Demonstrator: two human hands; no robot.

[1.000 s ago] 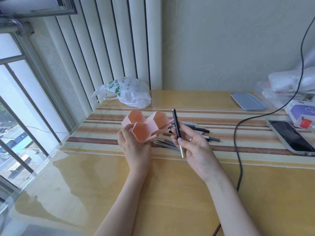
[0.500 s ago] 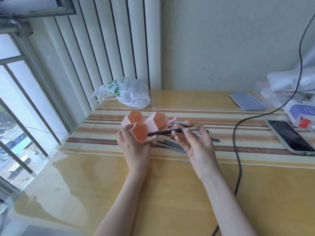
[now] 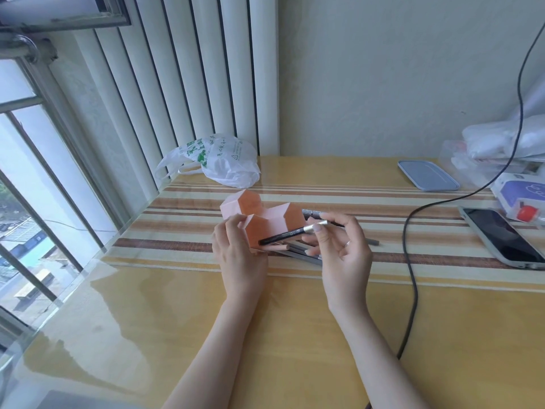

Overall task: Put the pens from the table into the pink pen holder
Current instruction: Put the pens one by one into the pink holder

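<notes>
One pink pen holder (image 3: 262, 221) with three six-sided cells stands tilted on the tabletop (image 3: 295, 335), gripped by the left hand (image 3: 239, 258). The right hand (image 3: 343, 249) pinches one black pen (image 3: 284, 236), its tip at the nearest cell. Several more pens (image 3: 303, 250) lie beneath, too overlapped to count. One phone (image 3: 504, 237), one cable (image 3: 413, 246) and one plastic bag (image 3: 218, 160) lie around.

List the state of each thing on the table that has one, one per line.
pink pen holder: tipped on its side, gripped by left hand.
black pen: pinched by right hand, tip at the nearest compartment's opening.
other pens: lying on the table.
phone: screen dark.
</notes>
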